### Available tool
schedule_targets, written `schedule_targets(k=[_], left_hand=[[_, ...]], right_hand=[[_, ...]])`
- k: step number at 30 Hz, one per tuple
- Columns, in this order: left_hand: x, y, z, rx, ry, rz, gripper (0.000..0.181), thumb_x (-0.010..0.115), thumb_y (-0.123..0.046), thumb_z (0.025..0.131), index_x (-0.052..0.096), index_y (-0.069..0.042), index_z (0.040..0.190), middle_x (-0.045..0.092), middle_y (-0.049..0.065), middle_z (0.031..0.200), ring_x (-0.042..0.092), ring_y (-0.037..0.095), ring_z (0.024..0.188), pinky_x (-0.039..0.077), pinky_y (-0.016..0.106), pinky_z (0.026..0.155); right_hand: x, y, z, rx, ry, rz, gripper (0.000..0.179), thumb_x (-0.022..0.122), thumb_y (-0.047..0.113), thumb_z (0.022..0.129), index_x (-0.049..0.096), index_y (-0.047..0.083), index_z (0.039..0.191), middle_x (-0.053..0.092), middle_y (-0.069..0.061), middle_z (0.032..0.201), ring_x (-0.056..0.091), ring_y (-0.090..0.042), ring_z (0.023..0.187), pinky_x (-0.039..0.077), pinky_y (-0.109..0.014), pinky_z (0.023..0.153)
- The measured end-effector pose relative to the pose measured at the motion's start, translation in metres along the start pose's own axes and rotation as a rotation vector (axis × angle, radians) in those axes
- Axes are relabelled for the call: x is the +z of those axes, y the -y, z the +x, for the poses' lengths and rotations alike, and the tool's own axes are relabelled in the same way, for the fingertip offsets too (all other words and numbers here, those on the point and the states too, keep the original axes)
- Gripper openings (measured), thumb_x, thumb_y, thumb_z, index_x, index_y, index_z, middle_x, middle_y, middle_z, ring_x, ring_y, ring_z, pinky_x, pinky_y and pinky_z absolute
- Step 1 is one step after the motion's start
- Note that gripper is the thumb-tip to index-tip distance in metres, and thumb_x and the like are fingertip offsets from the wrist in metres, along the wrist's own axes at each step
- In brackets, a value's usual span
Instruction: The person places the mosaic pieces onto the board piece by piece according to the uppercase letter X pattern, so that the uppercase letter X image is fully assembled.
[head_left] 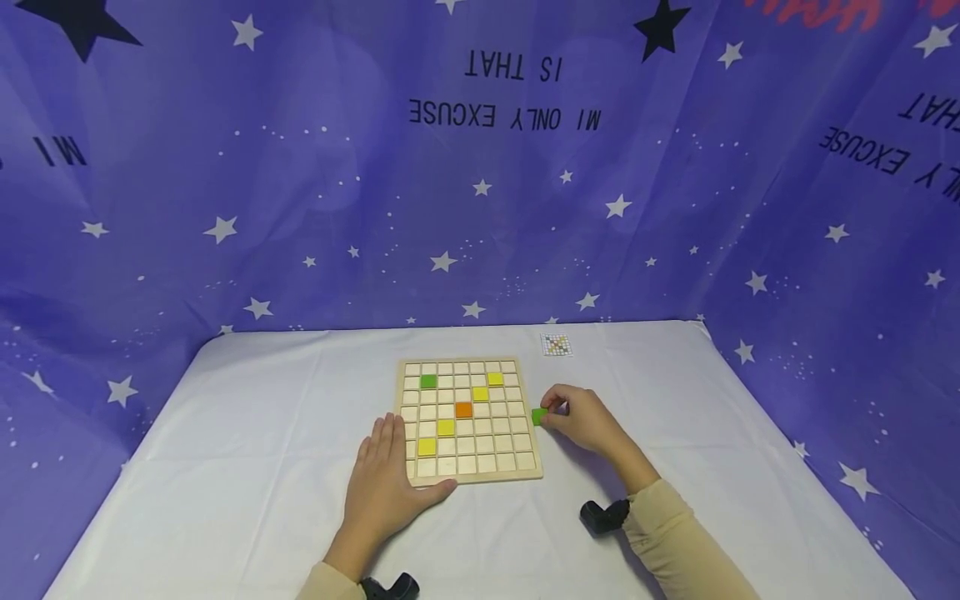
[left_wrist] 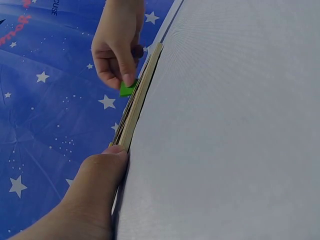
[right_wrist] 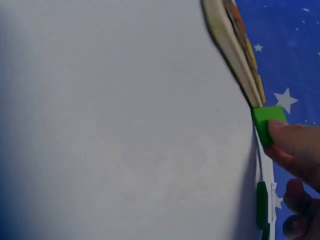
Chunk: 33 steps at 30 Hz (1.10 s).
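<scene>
While palm-down, left hand [head_left: 386,482] against board [head_left: 495,477].

The right hand [right_wrist: 305,170] enters at the right edge of the frame, thumb and a finger pinching a green tile [right_wrist: 263,120] right of centre; two fingers are curled below. The tile is tilted and adjoins the lower end of a wooden board [right_wrist: 231,45]; contact cannot be determined. The board slants down from the upper right, with orange [right_wrist: 239,19] and yellow pieces [right_wrist: 251,54] along its far side. At lower right stands another green piece [right_wrist: 262,206] beside a white strip [right_wrist: 273,200]. White cloth [right_wrist: 125,125] occupies the left and centre, starred blue fabric [right_wrist: 295,55] the right.
</scene>
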<state>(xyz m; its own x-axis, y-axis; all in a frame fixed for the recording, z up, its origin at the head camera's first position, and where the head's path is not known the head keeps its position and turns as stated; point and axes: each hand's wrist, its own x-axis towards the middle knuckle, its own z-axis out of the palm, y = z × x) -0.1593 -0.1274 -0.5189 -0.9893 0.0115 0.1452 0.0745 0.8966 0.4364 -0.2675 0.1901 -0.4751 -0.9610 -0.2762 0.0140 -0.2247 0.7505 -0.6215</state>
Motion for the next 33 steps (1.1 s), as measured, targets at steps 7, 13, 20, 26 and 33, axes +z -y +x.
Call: schedule_targets(k=[7,13,20,26,33], left_hand=[[-0.001,0.000,0.001,-0.001,-0.003,0.008,0.137,0.059,-0.090,0.065,0.019,0.003,0.157,0.017,0.019,0.165,0.014,0.037,0.154,0.019,0.054,0.124],[0.000,0.000,0.001,-0.008,0.008,0.006,0.138,0.056,-0.092,0.064,0.017,0.002,0.157,0.016,0.019,0.165,0.014,0.037,0.154,0.019,0.054,0.124],[0.002,0.000,0.001,0.004,0.001,0.008,0.137,0.055,-0.093,0.065,0.018,0.003,0.156,0.017,0.019,0.165,0.015,0.037,0.154,0.019,0.055,0.124],[0.001,0.000,0.001,0.006,0.004,0.016,0.137,0.054,-0.093,0.066,0.018,0.003,0.157,0.017,0.019,0.165,0.015,0.036,0.154,0.019,0.054,0.124],[0.000,0.000,0.000,0.009,-0.007,0.018,0.136,0.056,-0.092,0.066,0.019,0.004,0.156,0.019,0.020,0.165,0.016,0.037,0.154,0.021,0.054,0.124]], right_hand=[[0.007,0.017,0.016,-0.021,-0.068,0.115,0.009,0.075,0.021,0.089,0.068,0.018,0.094,0.068,0.003,0.087,0.053,-0.014,0.064,0.047,-0.026,0.051],[0.030,0.045,0.034,-0.066,-0.059,0.166,0.009,0.074,0.024,0.091,0.069,0.019,0.097,0.069,0.004,0.089,0.056,-0.014,0.067,0.049,-0.028,0.059],[0.061,0.073,0.044,-0.113,-0.027,0.165,0.009,0.071,0.027,0.093,0.068,0.021,0.099,0.069,0.008,0.090,0.066,-0.010,0.084,0.057,-0.033,0.076],[0.076,0.084,0.053,-0.128,-0.074,0.101,0.009,0.073,0.029,0.091,0.069,0.023,0.097,0.070,0.011,0.088,0.066,-0.008,0.084,0.055,-0.034,0.082],[0.087,0.093,0.058,-0.169,-0.094,0.022,0.010,0.074,0.029,0.090,0.071,0.022,0.097,0.069,0.012,0.084,0.058,-0.008,0.084,0.049,-0.034,0.086]])
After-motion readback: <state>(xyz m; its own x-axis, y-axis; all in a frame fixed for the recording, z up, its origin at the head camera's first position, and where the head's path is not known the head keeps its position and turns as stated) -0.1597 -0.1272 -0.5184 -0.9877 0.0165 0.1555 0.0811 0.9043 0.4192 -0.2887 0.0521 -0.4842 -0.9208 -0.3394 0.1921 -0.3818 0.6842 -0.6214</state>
